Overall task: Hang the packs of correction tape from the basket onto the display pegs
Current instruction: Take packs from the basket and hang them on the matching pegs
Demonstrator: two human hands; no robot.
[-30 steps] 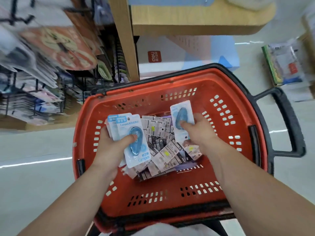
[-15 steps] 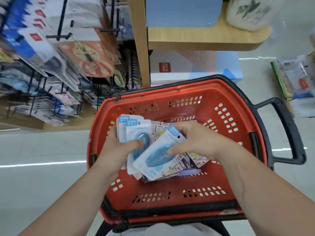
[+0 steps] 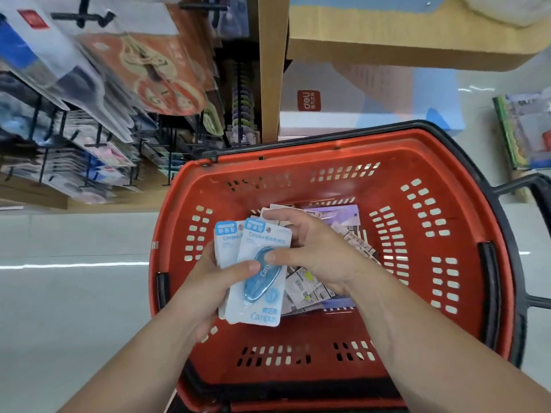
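Note:
A red basket point(image 3: 417, 293) with a black rim sits in front of me. Above its middle, my left hand point(image 3: 208, 281) grips a small stack of white correction tape packs point(image 3: 262, 305), each with a blue tape dispenser in a blister. My right hand point(image 3: 316, 248) pinches the same stack from the right, thumb on the top blister and fingers round the upper edge. More packs point(image 3: 307, 287) lie face down on the basket floor, partly hidden by my hands. The display pegs point(image 3: 89, 135), black hooks loaded with hanging goods, are at the upper left.
A wooden upright post point(image 3: 271, 70) and a wooden shelf point(image 3: 417, 52) rise beyond the basket. Under the shelf lies a white and blue box point(image 3: 372, 99). The basket's black handle point(image 3: 536, 242) sticks out to the right. Packaged goods point(image 3: 521, 129) lie on the pale floor at right.
My right hand brought its single pack over to the left hand's packs and set it on top; both hands now hold one stack. The view tilted up toward the pegs.

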